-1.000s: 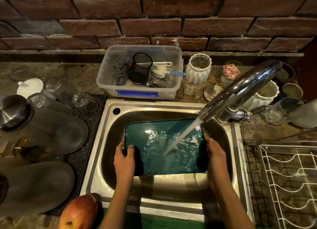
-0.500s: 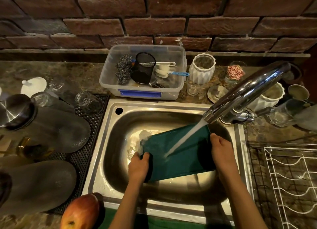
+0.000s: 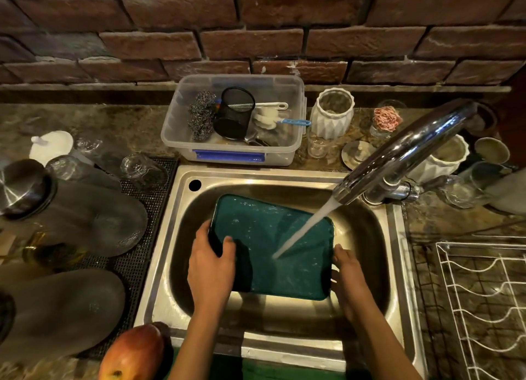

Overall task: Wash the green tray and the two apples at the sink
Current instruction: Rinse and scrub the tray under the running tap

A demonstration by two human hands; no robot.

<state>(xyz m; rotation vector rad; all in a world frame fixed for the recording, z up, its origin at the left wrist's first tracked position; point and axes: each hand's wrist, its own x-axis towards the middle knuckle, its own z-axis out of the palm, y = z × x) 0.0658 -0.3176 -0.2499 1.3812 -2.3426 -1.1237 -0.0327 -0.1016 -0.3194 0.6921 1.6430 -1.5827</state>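
I am gripping the green tray [image 3: 264, 237] with my left hand [image 3: 210, 261] curled over its edge, my right hand [image 3: 348, 274] clasping the opposite edge under the running water [image 3: 304, 228].

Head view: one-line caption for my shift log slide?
Both hands, left hand and right hand, hold the green tray under the running faucet in the steel sink.
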